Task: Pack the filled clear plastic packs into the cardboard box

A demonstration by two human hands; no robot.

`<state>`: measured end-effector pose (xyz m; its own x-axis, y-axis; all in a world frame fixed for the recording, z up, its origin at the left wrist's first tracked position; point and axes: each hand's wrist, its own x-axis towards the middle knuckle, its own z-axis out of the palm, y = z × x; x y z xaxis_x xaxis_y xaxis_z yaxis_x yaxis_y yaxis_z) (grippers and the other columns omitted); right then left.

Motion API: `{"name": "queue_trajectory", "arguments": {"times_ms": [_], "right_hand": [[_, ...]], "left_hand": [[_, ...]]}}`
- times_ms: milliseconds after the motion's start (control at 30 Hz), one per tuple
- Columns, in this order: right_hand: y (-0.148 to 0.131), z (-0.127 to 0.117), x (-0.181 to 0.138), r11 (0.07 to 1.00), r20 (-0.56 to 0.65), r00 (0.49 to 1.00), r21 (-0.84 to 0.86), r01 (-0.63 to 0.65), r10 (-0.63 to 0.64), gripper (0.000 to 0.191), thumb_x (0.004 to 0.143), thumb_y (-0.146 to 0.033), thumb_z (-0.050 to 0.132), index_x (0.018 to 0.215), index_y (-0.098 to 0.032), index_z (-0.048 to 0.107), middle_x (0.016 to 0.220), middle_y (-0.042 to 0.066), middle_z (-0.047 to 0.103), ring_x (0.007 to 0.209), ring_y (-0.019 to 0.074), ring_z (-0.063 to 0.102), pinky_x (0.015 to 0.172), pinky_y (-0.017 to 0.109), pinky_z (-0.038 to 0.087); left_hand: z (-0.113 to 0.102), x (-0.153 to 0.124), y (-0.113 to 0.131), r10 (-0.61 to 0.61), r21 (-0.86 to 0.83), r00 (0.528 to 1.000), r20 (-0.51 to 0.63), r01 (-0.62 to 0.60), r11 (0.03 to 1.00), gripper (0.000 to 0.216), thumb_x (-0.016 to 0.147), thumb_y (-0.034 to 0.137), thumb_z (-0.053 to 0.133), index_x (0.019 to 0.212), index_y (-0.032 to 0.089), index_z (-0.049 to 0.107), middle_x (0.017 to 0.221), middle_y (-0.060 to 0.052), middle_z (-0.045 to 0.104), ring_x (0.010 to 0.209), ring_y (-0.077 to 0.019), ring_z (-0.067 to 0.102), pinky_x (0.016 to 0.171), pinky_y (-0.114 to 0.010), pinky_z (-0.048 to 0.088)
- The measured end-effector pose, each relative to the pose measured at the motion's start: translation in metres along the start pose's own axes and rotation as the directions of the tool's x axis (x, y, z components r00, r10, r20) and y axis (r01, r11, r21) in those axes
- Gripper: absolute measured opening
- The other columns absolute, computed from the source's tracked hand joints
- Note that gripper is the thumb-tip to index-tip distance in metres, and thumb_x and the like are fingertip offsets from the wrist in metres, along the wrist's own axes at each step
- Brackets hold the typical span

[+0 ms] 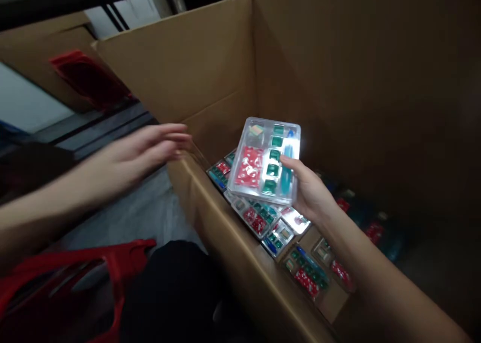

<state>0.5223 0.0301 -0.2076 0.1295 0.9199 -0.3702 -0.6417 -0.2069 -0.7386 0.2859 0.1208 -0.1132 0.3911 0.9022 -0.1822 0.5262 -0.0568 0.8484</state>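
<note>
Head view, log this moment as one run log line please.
right hand: holds clear blister pack over cardboard box | left hand: open, empty, outside box | box floor: more blister packs

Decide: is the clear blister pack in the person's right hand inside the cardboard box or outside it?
Inside: the right hand holds the blister pack within the cardboard box walls, above other packs.

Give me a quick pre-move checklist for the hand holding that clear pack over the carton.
1. Right hand grips the blister pack: ok, thumb on top.
2. Pack is inside the carton walls: ok.
3. Left hand is free: ok, open, outside the carton near its edge.
4. Packs in the carton lie flat: not ok, overlapping and askew.
5. Pack contents intact: cannot tell, blurred.
</note>
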Motion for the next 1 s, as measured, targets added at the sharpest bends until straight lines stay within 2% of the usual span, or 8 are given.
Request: {"name": "queue_trajectory", "arguments": {"times_ms": [67,167,267,367,533,667,867,1000], "right_hand": [[0.004,0.000,0.001,0.994,-0.052,0.993,0.026,0.106,-0.104,0.049,0.068,-0.039,0.072,0.110,-0.021,0.054,0.111,0.008,0.068,0.102,0.0265,0.065,0.085,0.043,0.055],[0.005,-0.006,0.005,0.973,-0.070,0.972,0.035,0.227,-0.224,0.052,0.071,-0.047,0.071,0.114,-0.023,0.053,0.115,0.008,0.066,0.107,0.0265,0.062,0.089,0.044,0.054],[-0.002,-0.022,0.006,0.974,-0.034,0.973,-0.014,0.228,-0.228,0.053,0.079,-0.062,0.056,0.114,-0.021,0.056,0.113,0.007,0.065,0.111,0.0259,0.060,0.094,0.045,0.051],[-0.005,-0.042,0.008,0.976,-0.006,0.982,-0.107,0.188,-0.190,0.053,0.082,-0.065,0.050,0.108,-0.020,0.060,0.108,0.005,0.067,0.111,0.0243,0.060,0.096,0.044,0.049],[0.008,-0.063,0.018,0.981,0.031,0.987,-0.106,0.163,-0.160,0.035,0.077,-0.045,0.068,0.100,-0.019,0.062,0.103,0.004,0.069,0.100,0.0227,0.065,0.091,0.043,0.053],[0.018,-0.070,0.029,0.986,-0.108,0.990,-0.153,0.072,-0.089,0.031,0.072,-0.029,0.071,0.100,-0.019,0.061,0.099,0.004,0.070,0.095,0.0232,0.066,0.085,0.045,0.056],[0.018,-0.080,0.041,0.971,-0.044,0.995,-0.219,-0.098,0.091,0.020,0.074,-0.020,0.068,0.093,-0.018,0.062,0.089,0.004,0.070,0.082,0.0192,0.068,0.080,0.039,0.058],[0.021,-0.078,0.046,0.924,0.107,0.962,-0.323,-0.205,0.251,0.028,0.068,-0.017,0.076,0.093,-0.016,0.064,0.084,0.004,0.071,0.077,0.0197,0.068,0.075,0.038,0.059]], "left_hand": [[0.051,0.033,0.000,0.028,-0.184,0.978,0.207,0.011,0.983,0.059,0.081,0.057,0.058,0.128,0.021,0.054,0.125,-0.008,0.062,0.118,-0.0289,0.055,0.103,-0.044,0.043],[0.115,0.081,0.000,-0.057,-0.272,0.845,0.532,0.235,0.933,0.062,0.082,0.062,0.050,0.122,0.016,0.059,0.114,-0.014,0.068,0.114,-0.0334,0.059,0.095,-0.050,0.048],[0.143,0.112,0.004,-0.174,-0.206,0.829,0.532,0.326,0.923,0.057,0.084,0.058,0.050,0.116,0.013,0.063,0.100,-0.014,0.072,0.113,-0.0338,0.060,0.092,-0.046,0.051],[0.150,0.123,0.004,-0.156,-0.203,0.856,0.492,0.286,0.936,0.048,0.090,0.050,0.046,0.115,0.012,0.064,0.094,-0.010,0.074,0.114,-0.0313,0.059,0.092,-0.043,0.051],[0.159,0.120,-0.014,-0.123,-0.243,0.780,0.614,0.335,0.910,0.039,0.092,0.038,0.047,0.119,0.013,0.061,0.104,-0.009,0.072,0.113,-0.0294,0.061,0.095,-0.043,0.050],[0.163,0.121,-0.030,-0.155,-0.184,0.755,0.637,0.344,0.921,0.038,0.088,0.031,0.052,0.122,0.015,0.060,0.113,-0.008,0.068,0.116,-0.0322,0.058,0.096,-0.048,0.049],[0.154,0.145,-0.033,-0.116,-0.066,0.837,0.535,0.178,0.982,0.046,0.084,0.031,0.060,0.128,0.021,0.056,0.120,-0.004,0.064,0.124,-0.0319,0.052,0.101,-0.046,0.044],[0.140,0.159,-0.039,-0.327,0.194,0.716,0.617,0.264,0.945,0.044,0.074,0.030,0.070,0.117,0.022,0.065,0.108,-0.004,0.069,0.120,-0.0344,0.054,0.099,-0.045,0.045]]}}
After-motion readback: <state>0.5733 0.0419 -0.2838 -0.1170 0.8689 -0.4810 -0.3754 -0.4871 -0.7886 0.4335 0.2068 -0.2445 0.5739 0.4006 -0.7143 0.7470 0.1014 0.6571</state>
